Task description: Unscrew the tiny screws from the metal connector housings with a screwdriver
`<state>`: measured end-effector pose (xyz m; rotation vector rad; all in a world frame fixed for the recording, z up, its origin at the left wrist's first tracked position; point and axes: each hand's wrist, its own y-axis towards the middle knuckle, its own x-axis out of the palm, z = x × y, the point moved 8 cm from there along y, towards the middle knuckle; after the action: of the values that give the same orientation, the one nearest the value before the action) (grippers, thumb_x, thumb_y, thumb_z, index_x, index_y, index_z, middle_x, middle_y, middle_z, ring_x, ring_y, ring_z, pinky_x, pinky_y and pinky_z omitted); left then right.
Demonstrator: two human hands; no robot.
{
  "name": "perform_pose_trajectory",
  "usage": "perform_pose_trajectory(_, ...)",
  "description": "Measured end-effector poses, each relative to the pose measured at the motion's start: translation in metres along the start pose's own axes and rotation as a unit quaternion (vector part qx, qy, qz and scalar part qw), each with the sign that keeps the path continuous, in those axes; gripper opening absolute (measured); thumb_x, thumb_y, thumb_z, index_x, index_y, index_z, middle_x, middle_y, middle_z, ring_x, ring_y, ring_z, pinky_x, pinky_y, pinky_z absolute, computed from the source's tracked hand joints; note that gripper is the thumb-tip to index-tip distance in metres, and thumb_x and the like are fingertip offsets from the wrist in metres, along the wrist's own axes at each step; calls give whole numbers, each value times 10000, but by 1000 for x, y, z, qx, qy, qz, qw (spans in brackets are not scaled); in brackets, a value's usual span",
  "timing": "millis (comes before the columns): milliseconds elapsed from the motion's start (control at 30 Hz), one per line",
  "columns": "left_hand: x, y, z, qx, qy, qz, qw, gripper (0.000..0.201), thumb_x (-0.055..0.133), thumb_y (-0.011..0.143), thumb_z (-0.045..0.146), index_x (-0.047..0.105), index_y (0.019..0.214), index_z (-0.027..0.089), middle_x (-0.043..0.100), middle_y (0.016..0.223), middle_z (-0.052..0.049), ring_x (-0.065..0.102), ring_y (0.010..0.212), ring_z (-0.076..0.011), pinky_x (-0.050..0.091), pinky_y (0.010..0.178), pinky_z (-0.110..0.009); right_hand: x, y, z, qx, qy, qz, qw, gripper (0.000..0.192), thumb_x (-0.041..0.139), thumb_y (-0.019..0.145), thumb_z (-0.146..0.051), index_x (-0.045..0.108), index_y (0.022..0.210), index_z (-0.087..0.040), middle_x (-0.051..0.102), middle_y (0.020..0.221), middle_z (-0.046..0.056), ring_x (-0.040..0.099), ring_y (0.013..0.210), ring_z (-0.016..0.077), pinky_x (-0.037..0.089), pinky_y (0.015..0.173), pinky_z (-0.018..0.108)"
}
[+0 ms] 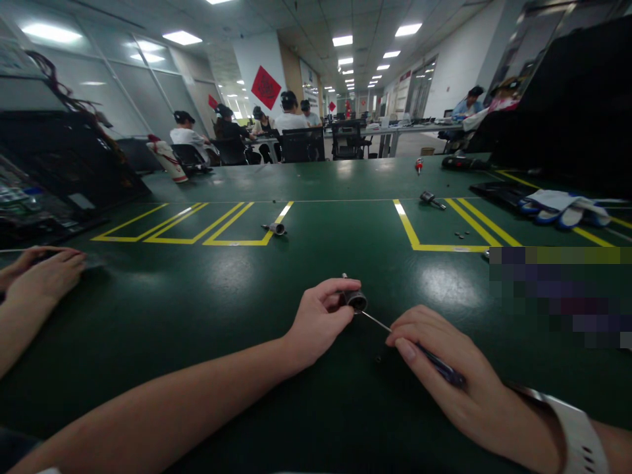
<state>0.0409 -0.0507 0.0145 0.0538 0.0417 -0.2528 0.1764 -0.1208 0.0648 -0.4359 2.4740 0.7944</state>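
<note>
My left hand [323, 319] is closed around a small dark cylindrical metal part [356, 301], its round open end turned towards me and a thin shaft sticking out at the far side. In my right hand [444, 362] is a screwdriver [444, 368] with a dark handle and a thin metal shank. The shank's tip meets the lower rim of the metal part; whether it sits inside cannot be made out. On the green table just below lies a tiny dark piece [378, 359].
A similar metal part [277, 228] lies by the yellow tape, another [432, 200] farther right. Several tiny pieces [461, 235] lie nearby. White-and-blue gloves [565, 205] and a power tool [464, 163] are at right. Another person's hands [47, 273] rest at left.
</note>
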Motion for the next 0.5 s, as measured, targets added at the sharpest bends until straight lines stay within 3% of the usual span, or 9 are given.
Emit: perform_pose_trajectory(500,-3,0,-1,-14,1,25,1000,316,589,687,61,628,990,140,695,951,-59,657,894,-177,525,798,-299,1,2,2,7,15,-4,1000,152,434,897,-158,576,851,-187,595,815,33,541,793,147,462,697,297)
